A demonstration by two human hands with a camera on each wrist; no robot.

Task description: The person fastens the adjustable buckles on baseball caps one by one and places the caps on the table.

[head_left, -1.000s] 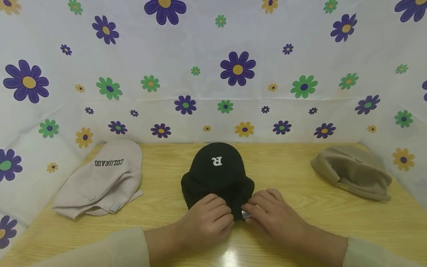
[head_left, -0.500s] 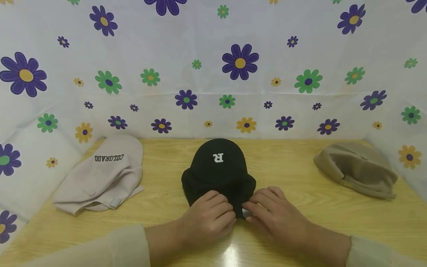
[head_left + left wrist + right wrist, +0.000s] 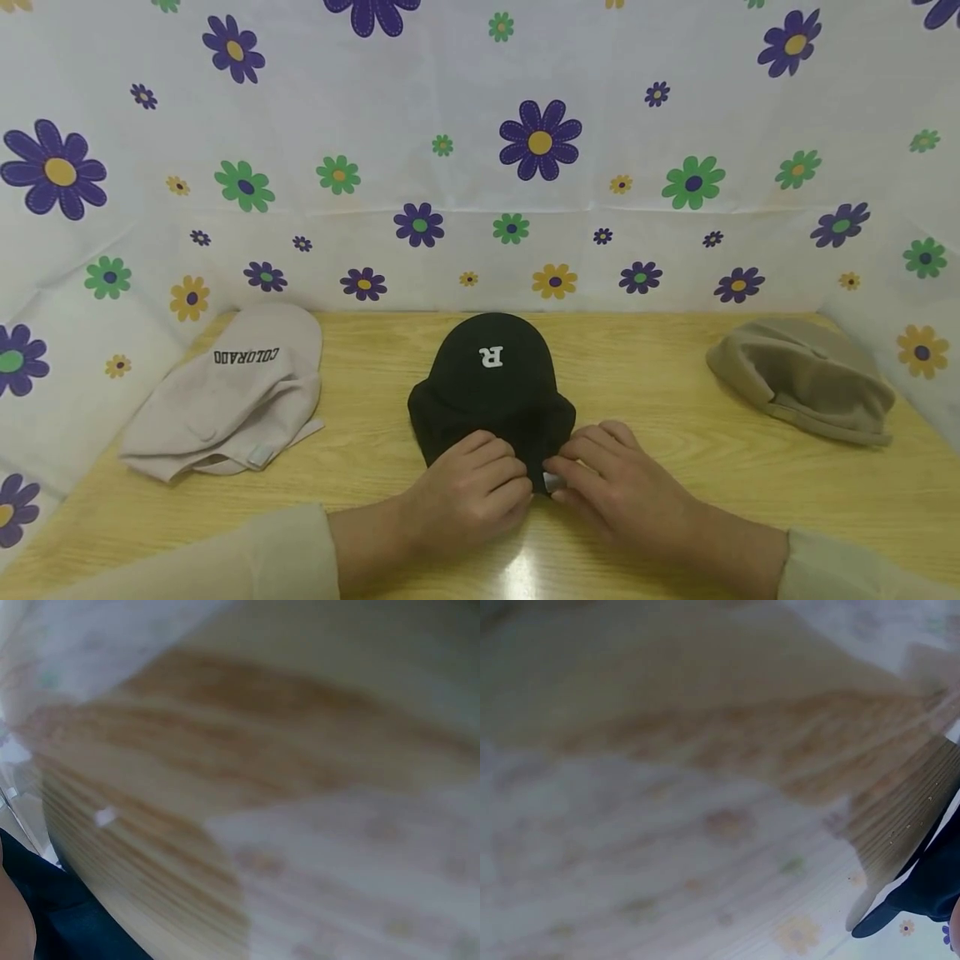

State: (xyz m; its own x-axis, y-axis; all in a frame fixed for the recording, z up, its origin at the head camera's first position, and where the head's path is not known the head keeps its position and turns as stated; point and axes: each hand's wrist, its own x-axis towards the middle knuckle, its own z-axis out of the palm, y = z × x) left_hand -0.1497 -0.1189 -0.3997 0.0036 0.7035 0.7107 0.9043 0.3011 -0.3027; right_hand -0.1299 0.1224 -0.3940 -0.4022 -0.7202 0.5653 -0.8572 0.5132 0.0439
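A black cap [image 3: 491,392] with a white letter R lies in the middle of the table, its brim toward the back wall. My left hand [image 3: 468,496] pinches the cap's near edge, fingers curled down onto the cloth. At the right of that edge, my right hand [image 3: 618,483] pinches the end of the strap, where a small silvery clasp [image 3: 553,482] shows between the fingers. The fingertips of the left hand are mostly hidden. Both wrist views are blurred; dark cloth shows low in the left wrist view and at the right edge in the right wrist view.
To the left lies a pale pinkish cap [image 3: 225,383] lettered COLORADO. A brown cap [image 3: 802,379] sits at the right. The wooden table [image 3: 637,358] is backed and flanked by a white flower-patterned cloth [image 3: 450,100].
The head view tilts slightly downward, so the scene shifts up a little in the picture. Both hands keep their places on the black cap, with barely any finger movement.
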